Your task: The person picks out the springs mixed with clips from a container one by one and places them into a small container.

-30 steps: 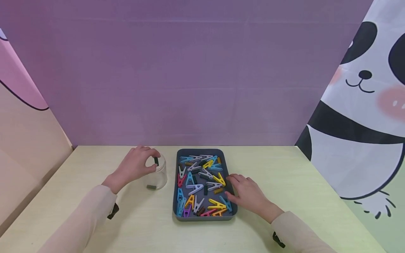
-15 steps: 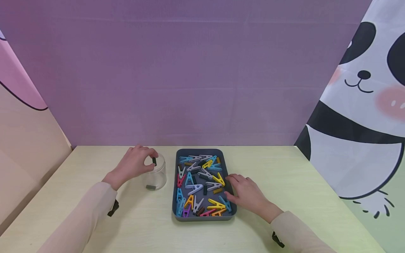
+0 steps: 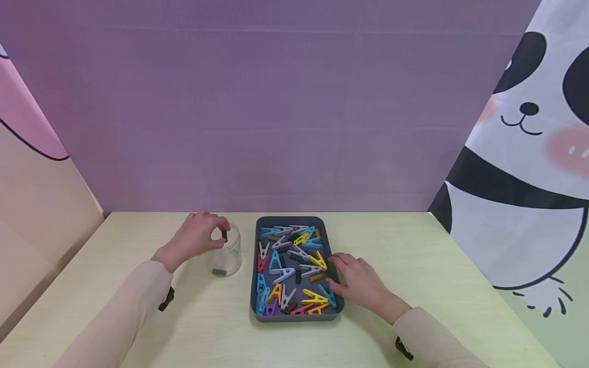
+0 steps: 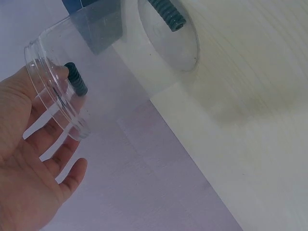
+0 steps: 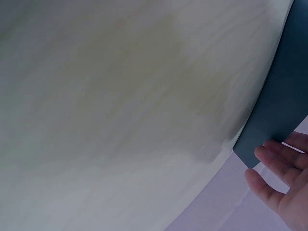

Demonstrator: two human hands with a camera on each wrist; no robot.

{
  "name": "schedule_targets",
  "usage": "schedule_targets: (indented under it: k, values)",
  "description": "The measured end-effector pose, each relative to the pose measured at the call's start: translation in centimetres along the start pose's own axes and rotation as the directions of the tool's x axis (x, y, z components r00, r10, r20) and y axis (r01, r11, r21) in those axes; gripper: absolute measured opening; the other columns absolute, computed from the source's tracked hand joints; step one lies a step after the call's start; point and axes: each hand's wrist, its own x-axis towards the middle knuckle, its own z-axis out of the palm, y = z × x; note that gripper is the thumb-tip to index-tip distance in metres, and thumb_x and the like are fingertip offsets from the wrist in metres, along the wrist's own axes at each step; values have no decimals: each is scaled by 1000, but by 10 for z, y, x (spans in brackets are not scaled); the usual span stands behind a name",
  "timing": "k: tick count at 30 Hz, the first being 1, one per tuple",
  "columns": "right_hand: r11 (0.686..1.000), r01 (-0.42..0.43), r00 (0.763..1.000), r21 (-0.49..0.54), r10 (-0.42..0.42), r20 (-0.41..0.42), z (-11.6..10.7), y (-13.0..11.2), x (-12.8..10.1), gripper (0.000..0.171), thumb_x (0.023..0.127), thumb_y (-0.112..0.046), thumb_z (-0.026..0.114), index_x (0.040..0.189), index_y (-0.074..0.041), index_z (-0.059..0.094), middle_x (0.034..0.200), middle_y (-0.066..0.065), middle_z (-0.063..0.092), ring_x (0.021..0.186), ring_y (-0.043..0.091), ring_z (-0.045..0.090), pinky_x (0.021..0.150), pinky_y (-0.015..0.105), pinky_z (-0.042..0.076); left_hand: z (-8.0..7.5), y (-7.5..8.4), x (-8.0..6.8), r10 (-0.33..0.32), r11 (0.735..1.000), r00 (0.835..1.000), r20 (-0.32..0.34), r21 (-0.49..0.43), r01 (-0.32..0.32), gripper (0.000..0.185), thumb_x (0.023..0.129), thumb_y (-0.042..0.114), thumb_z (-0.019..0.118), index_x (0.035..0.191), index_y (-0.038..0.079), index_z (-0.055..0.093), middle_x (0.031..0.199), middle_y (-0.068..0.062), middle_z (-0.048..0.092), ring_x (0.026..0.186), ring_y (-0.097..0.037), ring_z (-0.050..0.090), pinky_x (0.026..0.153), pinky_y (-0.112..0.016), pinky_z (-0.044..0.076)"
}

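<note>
The left hand (image 3: 195,240) is positioned over the mouth of the clear jar (image 3: 225,255), which stands upright on the table (image 3: 414,245) just left of the tray. Thumb and fingertips pinch one dark green spring (image 3: 224,235) at the jar rim; the left wrist view shows this spring (image 4: 76,78) at the opening, not yet released. One spring (image 3: 219,272) of the same kind already lies on the jar bottom, also visible as (image 4: 166,13).

The grey tray (image 3: 254,286) holds a mixed pile of coloured clothes pegs (image 3: 282,276) with several springs among them, including a dark one (image 3: 298,276) and a yellow one (image 3: 317,277).

The right hand (image 3: 361,283) rests at the right edge of the tray, fingers relaxed and straight, holding nothing.

Progress assessment: early stage. One spring is deposited, a second is at the point of deposit, and most of the springs appear to remain in the tray.
</note>
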Motion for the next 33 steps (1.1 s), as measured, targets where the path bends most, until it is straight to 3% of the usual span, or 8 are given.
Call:
schedule_targets:
  k: [19,28,33]
  values:
    - [1000,2,1000,-5,-3,-7,1,0,0,51,78,-41,66,114,-7,58,116,9,59,104,24,57,82,42,49,1,-2,0,8,1000,1000,0,14,-8,24,75,21,73,98,16,66,92,3,66,99,-25,49,85,-45,35]
    - [1000,17,1000,-13,-17,-24,1,1,-1,50,78,-41,66,115,-7,58,116,9,59,104,23,58,81,43,50,-2,5,-2,16,999,997,-71,44,-13,28,76,24,73,101,15,66,98,0,65,102,-25,48,86,-44,37]
    - [1000,15,1000,-8,-15,-23,1,1,-1,50,78,-41,66,115,-7,58,116,9,59,104,24,58,82,44,49,-7,14,0,63,997,992,-105,55,-57,29,76,25,72,102,14,66,100,0,66,101,-24,49,87,-44,37]
